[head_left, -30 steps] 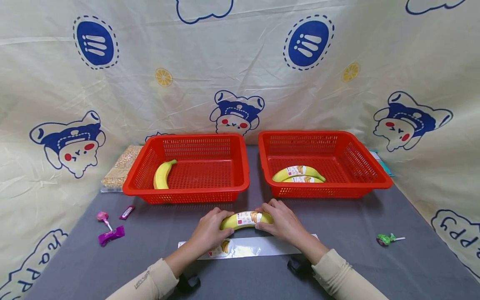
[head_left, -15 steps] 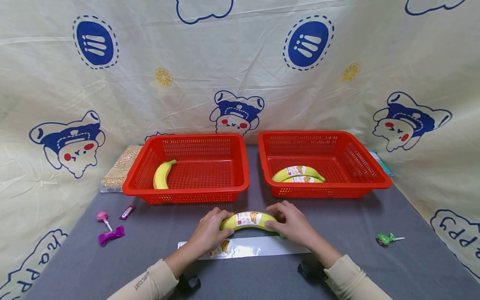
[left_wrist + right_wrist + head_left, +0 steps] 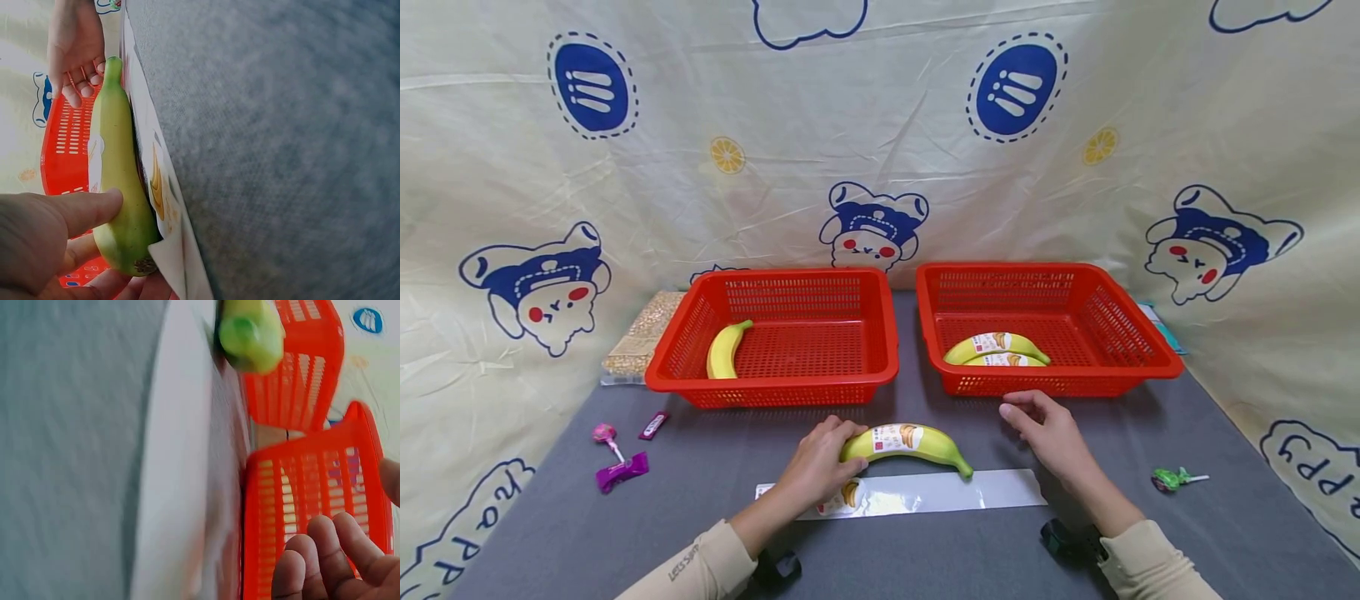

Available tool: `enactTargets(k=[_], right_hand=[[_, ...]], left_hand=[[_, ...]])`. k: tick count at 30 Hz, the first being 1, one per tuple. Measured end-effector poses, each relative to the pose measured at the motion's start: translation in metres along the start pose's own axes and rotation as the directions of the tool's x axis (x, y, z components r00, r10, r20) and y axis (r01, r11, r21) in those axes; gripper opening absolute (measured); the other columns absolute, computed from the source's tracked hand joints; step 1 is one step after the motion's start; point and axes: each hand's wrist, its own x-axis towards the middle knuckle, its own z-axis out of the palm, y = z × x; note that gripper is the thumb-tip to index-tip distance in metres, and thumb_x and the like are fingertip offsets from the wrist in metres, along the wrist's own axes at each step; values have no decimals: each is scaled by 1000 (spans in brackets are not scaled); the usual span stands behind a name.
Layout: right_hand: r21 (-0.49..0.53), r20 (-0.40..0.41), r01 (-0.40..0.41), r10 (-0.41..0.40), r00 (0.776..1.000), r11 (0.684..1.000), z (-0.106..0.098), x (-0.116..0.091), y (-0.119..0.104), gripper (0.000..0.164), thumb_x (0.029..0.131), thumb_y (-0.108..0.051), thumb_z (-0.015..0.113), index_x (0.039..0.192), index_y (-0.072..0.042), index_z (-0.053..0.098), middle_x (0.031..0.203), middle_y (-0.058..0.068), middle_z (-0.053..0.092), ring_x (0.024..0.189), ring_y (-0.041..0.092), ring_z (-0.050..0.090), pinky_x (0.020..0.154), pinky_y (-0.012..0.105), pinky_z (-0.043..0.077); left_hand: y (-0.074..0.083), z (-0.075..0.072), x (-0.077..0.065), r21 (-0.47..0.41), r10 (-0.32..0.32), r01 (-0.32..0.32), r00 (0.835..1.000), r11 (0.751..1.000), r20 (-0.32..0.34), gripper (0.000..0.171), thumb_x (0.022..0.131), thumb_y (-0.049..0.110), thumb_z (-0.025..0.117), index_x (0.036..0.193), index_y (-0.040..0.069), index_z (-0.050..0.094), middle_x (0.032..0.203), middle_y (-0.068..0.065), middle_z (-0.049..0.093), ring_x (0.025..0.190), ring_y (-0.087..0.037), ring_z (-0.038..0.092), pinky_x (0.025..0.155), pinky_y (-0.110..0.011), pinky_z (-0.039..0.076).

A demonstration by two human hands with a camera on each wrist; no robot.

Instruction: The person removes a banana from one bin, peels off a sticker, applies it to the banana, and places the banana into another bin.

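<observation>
A yellow-green banana [image 3: 917, 442] with a white picture label lies crosswise on the table. My left hand [image 3: 822, 460] grips its left end; in the left wrist view the thumb [image 3: 94, 209] lies over the peel and fingers are beneath. Just in front of the banana is a white sticker strip [image 3: 925, 493] with a banana-picture label near its left end, partly behind the left hand. Apart from the banana, my right hand [image 3: 1051, 433] hovers near the right basket's front, fingers loosely bent, holding nothing. In the right wrist view its fingertips [image 3: 322, 534] show against the basket.
The left red basket [image 3: 775, 392] contains one banana [image 3: 724, 350] without a visible label. Two labelled bananas [image 3: 996, 343] lie in the right red basket [image 3: 1120, 371]. Wrapped candies [image 3: 622, 472] and a pink lollipop [image 3: 605, 433] sit at left, a green lollipop [image 3: 1168, 478] at right.
My right hand has let go of the banana's right end and moved right, towards the right basket, uncovering the stem. The left hand and the banana have stayed in place.
</observation>
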Motion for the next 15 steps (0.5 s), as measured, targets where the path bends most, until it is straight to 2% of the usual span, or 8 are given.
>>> enactTargets(k=[4, 8, 11, 15], right_hand=[[102, -31, -89, 93, 995, 991, -12, 5, 3, 54, 91, -44, 55, 125, -2, 50, 106, 13, 62, 83, 14, 58, 72, 23, 52], [218, -69, -158, 176, 982, 963, -21, 10, 6, 54, 92, -46, 53, 123, -2, 48, 94, -3, 64, 79, 9, 60, 72, 21, 53], [332, -79, -181, 218, 973, 926, -25, 14, 8, 53, 92, -47, 53, 120, -3, 49, 84, -13, 63, 78, 9, 61, 72, 19, 52], [495, -66, -182, 246, 967, 849, -29, 17, 9, 46, 91, -47, 53, 113, -7, 50, 80, -13, 65, 75, 8, 61, 72, 18, 52]], left_hand=[[0, 0, 0, -4, -4, 4, 1000, 1000, 8, 36, 79, 19, 73, 113, 13, 65, 94, -1, 57, 80, -11, 46, 71, -30, 38], [-1, 1, 0, 1, -5, 5, 1000, 1000, 9, 37, 79, 20, 74, 114, 14, 65, 94, -1, 57, 80, -11, 46, 71, -30, 38], [0, 1, 0, 4, -5, 5, 1000, 1000, 6, 37, 79, 20, 74, 114, 14, 65, 93, 0, 57, 80, -11, 46, 71, -30, 37], [-1, 1, 0, 3, -5, 5, 1000, 1000, 4, 37, 79, 20, 74, 114, 14, 65, 93, 0, 57, 81, -12, 46, 71, -30, 37]])
